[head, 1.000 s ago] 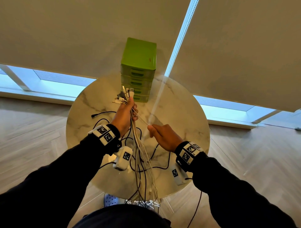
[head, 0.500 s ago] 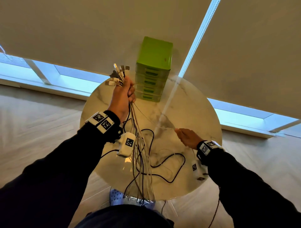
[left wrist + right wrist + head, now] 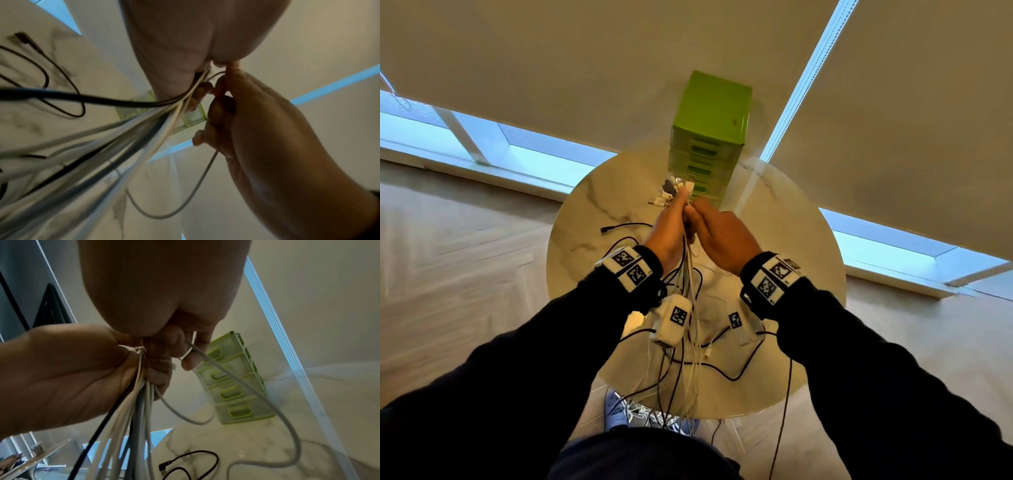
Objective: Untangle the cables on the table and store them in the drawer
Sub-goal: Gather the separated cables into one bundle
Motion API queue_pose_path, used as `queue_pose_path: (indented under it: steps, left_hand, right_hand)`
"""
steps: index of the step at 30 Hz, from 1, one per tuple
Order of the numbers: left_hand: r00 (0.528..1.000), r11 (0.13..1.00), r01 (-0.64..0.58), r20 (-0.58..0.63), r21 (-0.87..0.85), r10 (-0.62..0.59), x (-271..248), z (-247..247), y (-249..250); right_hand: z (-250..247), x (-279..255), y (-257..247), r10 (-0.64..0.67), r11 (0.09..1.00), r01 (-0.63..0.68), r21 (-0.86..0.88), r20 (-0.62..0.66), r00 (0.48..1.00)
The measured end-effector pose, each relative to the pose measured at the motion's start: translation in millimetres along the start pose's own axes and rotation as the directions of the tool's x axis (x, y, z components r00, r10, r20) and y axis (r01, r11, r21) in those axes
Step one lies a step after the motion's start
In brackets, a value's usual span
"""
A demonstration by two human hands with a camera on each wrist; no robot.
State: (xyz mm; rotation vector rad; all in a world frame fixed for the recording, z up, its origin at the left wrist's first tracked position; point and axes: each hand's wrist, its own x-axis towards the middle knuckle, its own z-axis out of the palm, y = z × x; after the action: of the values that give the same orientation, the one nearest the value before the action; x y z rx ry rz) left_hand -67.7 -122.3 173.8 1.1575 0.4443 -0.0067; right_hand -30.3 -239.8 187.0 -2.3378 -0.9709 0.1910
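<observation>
The left hand (image 3: 671, 226) keeps its closed grip on the bunch of cables (image 3: 690, 308), plug ends sticking out at 12 o'clock. The right hand (image 3: 722, 236), half a second ago low at 3 o'clock, now meets it, pinching one grey cable (image 3: 236, 379). At 12 o'clock on the tabletop (image 3: 791, 222) stands the green drawer unit (image 3: 709, 137), drawers shut, contents hidden. A black cable (image 3: 619, 228) lies at 9 o'clock.
</observation>
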Motion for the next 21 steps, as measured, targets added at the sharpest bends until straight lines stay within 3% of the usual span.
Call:
queue_pose_path:
  steps: [3, 9, 13, 16, 21]
  left_hand:
    - [1.000, 1.000, -0.017, -0.026, -0.024, 0.016, 2.3, 5.4, 0.7]
    - [0.999, 0.995, -0.051, -0.020, -0.087, 0.049, 8.9, 24.7, 5.7]
    - [0.993, 0.994, -0.085, 0.080, -0.071, 0.091, 9.0, 35.2, 10.0]
    - [0.987, 0.990, -0.128, 0.090, -0.052, 0.132, 6.7, 42.9, 12.3]
    - [0.979, 0.985, -0.169, 0.121, 0.035, 0.164, -1.0, 50.5, 8.8]
  right_hand:
    - [-5.5, -15.6, 5.3, 0.033, 0.999, -0.035, 0.032, 0.070, 0.997]
    - [-22.9, -78.2, 53.9, 0.238, 0.963, -0.261, 0.064, 0.246, 0.940]
    - [-22.3, -128.4, 106.2, 0.404, 0.911, -0.413, 0.006, 0.194, 0.894]
    - [-25.5, -156.2, 132.2, 0.490, 0.872, -0.485, -0.075, 0.153, 0.858]
    - [-46.8, -164.0, 125.8, 0.556, 0.831, -0.554, 0.056, -0.022, 0.831]
